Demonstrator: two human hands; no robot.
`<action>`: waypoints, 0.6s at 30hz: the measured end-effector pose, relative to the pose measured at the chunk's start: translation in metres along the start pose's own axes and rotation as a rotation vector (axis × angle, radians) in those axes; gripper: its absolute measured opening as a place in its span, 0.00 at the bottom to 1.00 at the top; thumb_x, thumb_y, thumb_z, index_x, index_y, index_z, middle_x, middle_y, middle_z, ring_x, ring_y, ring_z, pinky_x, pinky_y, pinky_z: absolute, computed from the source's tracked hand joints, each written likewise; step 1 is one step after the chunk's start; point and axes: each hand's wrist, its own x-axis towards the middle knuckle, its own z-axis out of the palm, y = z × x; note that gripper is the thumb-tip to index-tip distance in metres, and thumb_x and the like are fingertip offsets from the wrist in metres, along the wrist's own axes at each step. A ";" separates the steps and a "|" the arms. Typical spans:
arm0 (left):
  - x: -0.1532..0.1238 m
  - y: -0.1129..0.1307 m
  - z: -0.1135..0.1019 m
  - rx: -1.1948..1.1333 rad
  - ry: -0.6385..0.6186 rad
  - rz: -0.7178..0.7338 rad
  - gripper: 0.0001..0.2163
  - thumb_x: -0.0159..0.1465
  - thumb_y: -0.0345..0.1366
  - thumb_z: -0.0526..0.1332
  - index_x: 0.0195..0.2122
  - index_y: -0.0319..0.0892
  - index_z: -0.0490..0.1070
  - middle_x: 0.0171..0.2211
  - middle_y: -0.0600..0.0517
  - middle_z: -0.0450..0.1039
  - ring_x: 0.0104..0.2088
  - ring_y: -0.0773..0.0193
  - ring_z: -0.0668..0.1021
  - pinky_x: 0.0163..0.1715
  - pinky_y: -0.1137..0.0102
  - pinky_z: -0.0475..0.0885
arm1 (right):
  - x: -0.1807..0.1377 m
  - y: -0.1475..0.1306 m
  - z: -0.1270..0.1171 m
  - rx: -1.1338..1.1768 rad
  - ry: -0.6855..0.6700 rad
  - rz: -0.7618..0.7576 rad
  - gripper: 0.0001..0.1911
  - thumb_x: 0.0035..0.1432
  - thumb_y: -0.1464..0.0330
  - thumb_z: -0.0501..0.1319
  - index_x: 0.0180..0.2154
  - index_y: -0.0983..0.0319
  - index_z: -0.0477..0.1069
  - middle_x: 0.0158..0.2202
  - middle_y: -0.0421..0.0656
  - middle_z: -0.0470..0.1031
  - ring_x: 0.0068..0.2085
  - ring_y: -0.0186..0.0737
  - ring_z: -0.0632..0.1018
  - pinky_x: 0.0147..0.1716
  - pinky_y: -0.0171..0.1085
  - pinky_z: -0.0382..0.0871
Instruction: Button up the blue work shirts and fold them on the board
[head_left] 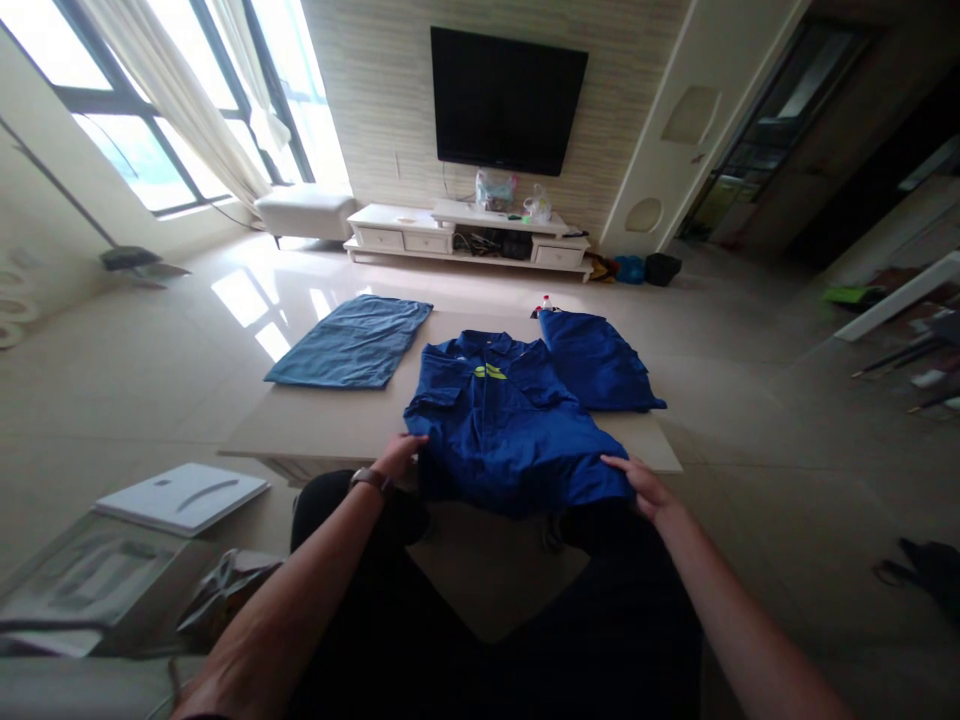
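Observation:
A dark blue collared work shirt (pixel 502 430) with a yellow-green mark on its chest lies front up on a low table (pixel 322 425). Its lower end hangs over the near edge, above my knees. My left hand (pixel 399 457) pinches the shirt's left side near the bottom. On the opposite side, my right hand (pixel 643 484) grips the lower right corner, thumb on top. A folded lighter blue cloth (pixel 351 342) lies to the left of the shirt. Beyond its right shoulder rests a folded dark blue garment (pixel 600 362).
A small bottle (pixel 546 302) with a red cap stands behind the folded garment. White boxes (pixel 184 497) are at my lower left. A white TV cabinet (pixel 480 240) lines the far wall below a television (pixel 508 100). A padded bench (pixel 306 212) stands by the window.

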 end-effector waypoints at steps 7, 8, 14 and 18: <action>-0.044 -0.018 0.003 -0.327 -0.207 -0.075 0.20 0.56 0.41 0.71 0.49 0.42 0.75 0.47 0.44 0.81 0.49 0.52 0.82 0.46 0.62 0.77 | -0.011 -0.009 -0.013 0.151 0.040 0.032 0.12 0.61 0.65 0.60 0.43 0.60 0.78 0.42 0.49 0.85 0.47 0.53 0.85 0.49 0.51 0.82; -0.051 -0.023 0.009 -0.352 -0.249 -0.124 0.20 0.53 0.39 0.73 0.46 0.41 0.76 0.45 0.43 0.81 0.47 0.51 0.83 0.45 0.61 0.78 | -0.010 -0.003 -0.013 0.146 0.049 0.063 0.11 0.60 0.65 0.60 0.42 0.59 0.78 0.42 0.49 0.85 0.46 0.53 0.85 0.48 0.51 0.83; -0.057 0.015 -0.039 -0.458 -0.068 -0.033 0.12 0.59 0.35 0.68 0.44 0.42 0.74 0.34 0.51 0.79 0.30 0.64 0.81 0.30 0.71 0.78 | -0.016 -0.015 -0.014 0.117 0.171 -0.140 0.23 0.55 0.71 0.66 0.53 0.53 0.73 0.41 0.40 0.85 0.37 0.43 0.85 0.40 0.40 0.83; -0.078 0.039 -0.090 -0.259 0.182 0.116 0.08 0.59 0.41 0.66 0.37 0.44 0.73 0.24 0.55 0.69 0.21 0.68 0.73 0.17 0.75 0.69 | -0.047 -0.029 -0.013 0.131 0.251 -0.322 0.40 0.52 0.72 0.70 0.64 0.44 0.64 0.41 0.36 0.85 0.33 0.39 0.84 0.32 0.34 0.81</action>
